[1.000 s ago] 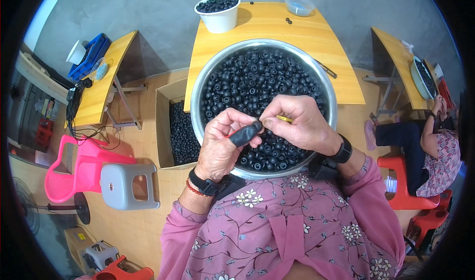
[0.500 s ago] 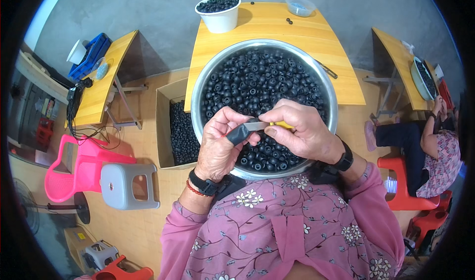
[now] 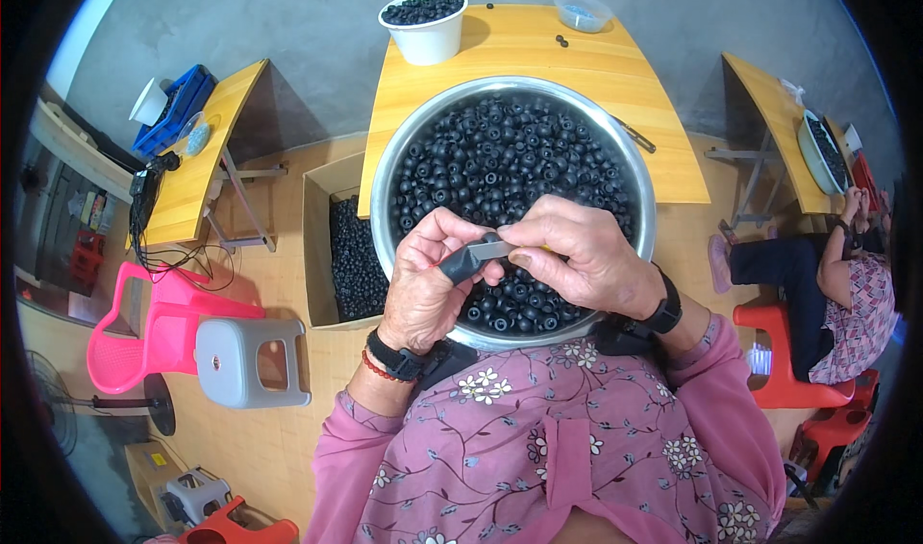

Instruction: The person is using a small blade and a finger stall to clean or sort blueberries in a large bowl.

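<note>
Had bare bench (image 3: 663, 160) past the bowl rim (image 3: 642, 190); pinched black piece (image 3: 490, 237) in left hand (image 3: 428, 260), blade (image 3: 491, 250) in right hand (image 3: 591, 256) (close together).

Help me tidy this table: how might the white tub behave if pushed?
The white tub may tip if pushed high, since it narrows downward. Its black beads, heaped at the rim, could spill and, being rounded, roll.

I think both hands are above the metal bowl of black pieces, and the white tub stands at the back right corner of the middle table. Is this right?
Not the corner: in the head view, the white tub stands at the back left of the middle table. The left hand and right hand are above the metal bowl of black pieces.
</note>
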The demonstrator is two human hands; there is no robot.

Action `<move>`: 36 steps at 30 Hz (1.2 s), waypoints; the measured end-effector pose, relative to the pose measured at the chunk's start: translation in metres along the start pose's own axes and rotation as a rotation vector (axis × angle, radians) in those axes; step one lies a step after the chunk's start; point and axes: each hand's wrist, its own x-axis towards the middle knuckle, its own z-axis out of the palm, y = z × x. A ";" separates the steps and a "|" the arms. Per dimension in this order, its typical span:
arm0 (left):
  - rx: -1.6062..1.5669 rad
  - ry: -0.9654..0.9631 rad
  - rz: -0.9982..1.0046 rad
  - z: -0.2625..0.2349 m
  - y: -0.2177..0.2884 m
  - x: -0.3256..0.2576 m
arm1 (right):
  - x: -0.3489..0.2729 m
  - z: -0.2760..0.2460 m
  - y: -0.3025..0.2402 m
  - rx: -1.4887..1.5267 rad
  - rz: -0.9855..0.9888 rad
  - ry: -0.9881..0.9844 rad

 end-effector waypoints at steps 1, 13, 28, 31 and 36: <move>-0.002 -0.001 0.000 0.000 0.000 0.000 | 0.000 0.000 0.000 -0.002 0.002 -0.004; -0.031 -0.020 -0.025 0.006 0.002 0.001 | 0.002 -0.002 0.010 0.116 0.131 0.162; -0.072 -0.052 -0.035 0.000 -0.001 0.001 | 0.010 0.002 0.002 0.307 0.193 0.001; -0.088 -0.041 -0.103 0.003 0.004 0.001 | 0.012 -0.003 -0.002 0.263 0.183 -0.019; -0.075 -0.080 -0.109 -0.005 -0.001 0.001 | 0.013 -0.003 0.000 0.230 0.150 -0.070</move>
